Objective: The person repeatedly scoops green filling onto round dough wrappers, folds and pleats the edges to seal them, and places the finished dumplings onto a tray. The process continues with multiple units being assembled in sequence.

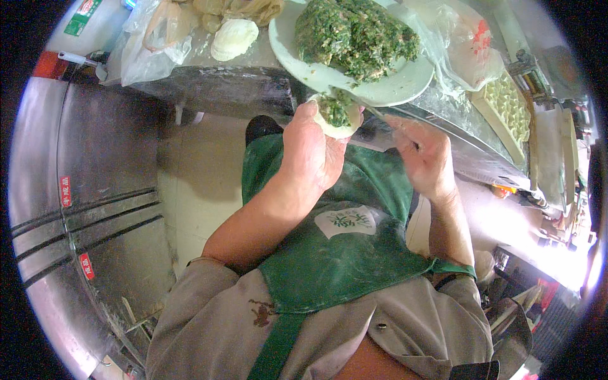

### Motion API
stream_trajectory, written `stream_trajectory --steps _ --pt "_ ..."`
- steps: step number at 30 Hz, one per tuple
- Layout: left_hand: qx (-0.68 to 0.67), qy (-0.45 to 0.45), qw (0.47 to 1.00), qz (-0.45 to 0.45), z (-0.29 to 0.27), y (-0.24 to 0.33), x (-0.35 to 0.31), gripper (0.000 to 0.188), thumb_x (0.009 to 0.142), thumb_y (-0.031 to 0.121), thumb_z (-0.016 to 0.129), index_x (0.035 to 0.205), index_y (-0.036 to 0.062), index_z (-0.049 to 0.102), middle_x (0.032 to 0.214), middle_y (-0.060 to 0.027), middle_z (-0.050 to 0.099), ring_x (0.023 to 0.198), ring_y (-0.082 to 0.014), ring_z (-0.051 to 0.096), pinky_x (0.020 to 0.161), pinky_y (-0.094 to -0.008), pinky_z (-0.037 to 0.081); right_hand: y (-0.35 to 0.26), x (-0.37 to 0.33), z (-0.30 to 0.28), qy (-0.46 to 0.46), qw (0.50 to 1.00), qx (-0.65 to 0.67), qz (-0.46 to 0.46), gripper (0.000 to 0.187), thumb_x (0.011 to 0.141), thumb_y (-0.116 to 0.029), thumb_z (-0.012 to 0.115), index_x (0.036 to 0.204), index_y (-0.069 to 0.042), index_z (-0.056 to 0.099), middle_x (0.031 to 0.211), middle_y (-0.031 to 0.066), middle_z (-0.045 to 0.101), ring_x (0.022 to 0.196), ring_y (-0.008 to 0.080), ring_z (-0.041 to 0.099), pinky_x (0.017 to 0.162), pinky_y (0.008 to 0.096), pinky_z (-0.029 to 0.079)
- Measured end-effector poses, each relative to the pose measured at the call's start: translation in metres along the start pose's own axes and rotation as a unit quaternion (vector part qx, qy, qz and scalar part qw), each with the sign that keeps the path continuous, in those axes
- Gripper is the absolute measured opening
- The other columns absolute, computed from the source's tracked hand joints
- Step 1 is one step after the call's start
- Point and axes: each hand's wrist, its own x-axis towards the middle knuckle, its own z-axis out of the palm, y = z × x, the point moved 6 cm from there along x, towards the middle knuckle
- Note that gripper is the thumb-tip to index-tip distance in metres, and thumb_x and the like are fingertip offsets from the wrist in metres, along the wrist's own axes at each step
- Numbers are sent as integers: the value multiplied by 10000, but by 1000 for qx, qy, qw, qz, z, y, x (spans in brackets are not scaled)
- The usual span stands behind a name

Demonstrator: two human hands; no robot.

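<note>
In my left hand rests a round dough wrapper, cupped between thumb and fingers, with a lump of green chopped filling on it. My right hand is closed around a thin metal utensil, whose tip reaches the filling on the wrapper; its exact kind is hard to make out. Just beyond both hands, a large pale plate sticks out over the counter edge, heaped with a mound of green filling. Left of the plate lies a small pile of white dough wrappers.
The steel counter is dusted with flour. Plastic bags lie at its far left, and another bag sits right of the plate. A pale pocketed tray is at the right. Steel cabinet doors stand to my left.
</note>
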Motion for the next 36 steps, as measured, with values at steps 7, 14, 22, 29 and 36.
stream_trajectory --steps 7,14,22,29,36 --pt "1 -1 999 -32 -25 5 -9 414 976 232 339 1189 -52 551 1179 -217 624 1118 -349 596 1021 -477 453 -14 -27 31 -13 998 -10 -68 329 831 -20 606 1139 -101 689 731 125 618 604 296 612 536 362 496" --pt "36 7 994 -107 -32 -6 -27 402 998 245 324 1177 -39 545 1118 -226 635 1025 -363 632 958 -477 491 -6 -38 29 -87 994 -28 -51 343 797 -41 644 1132 -98 693 754 126 625 626 318 615 566 394 511" --pt "55 -52 985 -158 -39 -15 -30 413 1003 253 325 1208 -40 533 1126 -223 639 1043 -330 633 898 -463 519 8 -43 17 -82 988 -45 -126 412 736 -22 657 1134 -118 699 770 122 616 615 319 595 529 390 497" --pt "43 -87 977 -188 -48 -17 -33 407 966 291 443 1183 -17 596 1141 -196 655 1089 -324 627 916 -456 509 15 -47 1 -119 985 4 -124 357 747 -17 672 1098 -72 703 823 128 651 683 276 638 573 349 504" --pt "109 -93 977 -157 -42 -25 -42 383 978 300 450 1156 -7 596 1134 -192 656 1053 -330 639 934 -459 502 12 -32 7 -212 961 121 129 186 900 -61 586 1040 12 685 798 93 663 625 118 574 577 288 467"
